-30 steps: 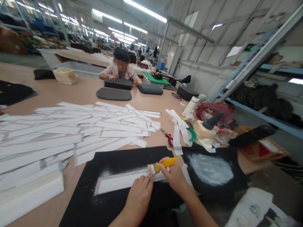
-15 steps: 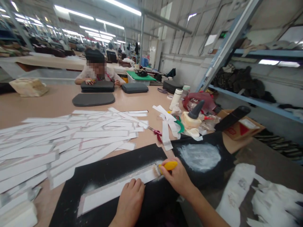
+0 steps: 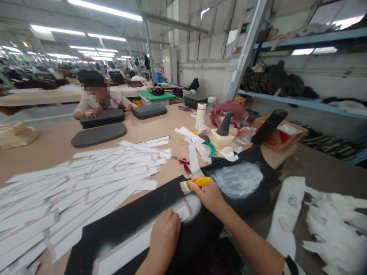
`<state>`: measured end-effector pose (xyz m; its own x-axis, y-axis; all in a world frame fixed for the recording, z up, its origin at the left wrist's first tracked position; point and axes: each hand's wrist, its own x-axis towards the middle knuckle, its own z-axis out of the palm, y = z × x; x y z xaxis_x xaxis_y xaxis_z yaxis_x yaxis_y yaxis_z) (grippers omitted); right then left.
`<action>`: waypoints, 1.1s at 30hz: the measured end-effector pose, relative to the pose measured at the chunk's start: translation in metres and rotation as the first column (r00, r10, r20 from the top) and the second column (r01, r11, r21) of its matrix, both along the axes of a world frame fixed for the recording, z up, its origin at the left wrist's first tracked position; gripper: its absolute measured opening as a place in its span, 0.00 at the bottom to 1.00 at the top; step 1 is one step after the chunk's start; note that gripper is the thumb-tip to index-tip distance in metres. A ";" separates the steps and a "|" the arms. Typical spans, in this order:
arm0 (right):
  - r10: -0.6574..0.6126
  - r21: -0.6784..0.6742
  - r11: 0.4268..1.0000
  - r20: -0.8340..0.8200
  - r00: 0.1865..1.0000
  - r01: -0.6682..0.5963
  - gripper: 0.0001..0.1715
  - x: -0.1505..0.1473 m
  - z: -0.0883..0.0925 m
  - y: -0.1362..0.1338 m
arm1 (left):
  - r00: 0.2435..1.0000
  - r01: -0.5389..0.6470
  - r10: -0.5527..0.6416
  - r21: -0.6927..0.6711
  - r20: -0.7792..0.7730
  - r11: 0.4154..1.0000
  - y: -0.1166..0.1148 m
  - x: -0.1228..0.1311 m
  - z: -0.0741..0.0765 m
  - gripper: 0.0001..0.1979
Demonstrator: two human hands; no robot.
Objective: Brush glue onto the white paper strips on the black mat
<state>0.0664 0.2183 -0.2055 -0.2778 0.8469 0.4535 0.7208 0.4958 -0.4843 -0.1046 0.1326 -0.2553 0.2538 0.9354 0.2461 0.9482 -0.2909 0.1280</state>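
Gripping yellow-handled brush [image 3: 200, 182] | right hand [image 3: 209, 195] closed | left hand [image 3: 164, 240] open on strip [image 3: 126, 244], likely paper

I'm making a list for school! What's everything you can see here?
white strips: many, white, heaped on the table
strip: one, white, on the mat under the left hand
mat: one, black with white powder, in front of the person
paintbrush: one, yellow handle, in the right hand
scissors: one pair, red handles, beside the strips
bottle: one, white, farther along the table
pads: three lots, dark grey, across the table
co-worker: one, pale top, seated across the table
table: one, tan, under it all
shelves: blue, on the right
left hand: one, on the strip
right hand: one, gripping the paintbrush
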 end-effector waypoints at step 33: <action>-0.006 0.152 0.988 0.128 0.992 -0.014 0.12 -0.017 -0.073 -0.042 | 0.053 -0.004 0.541 -0.542 0.839 0.841 0.014 -0.037 0.005 0.12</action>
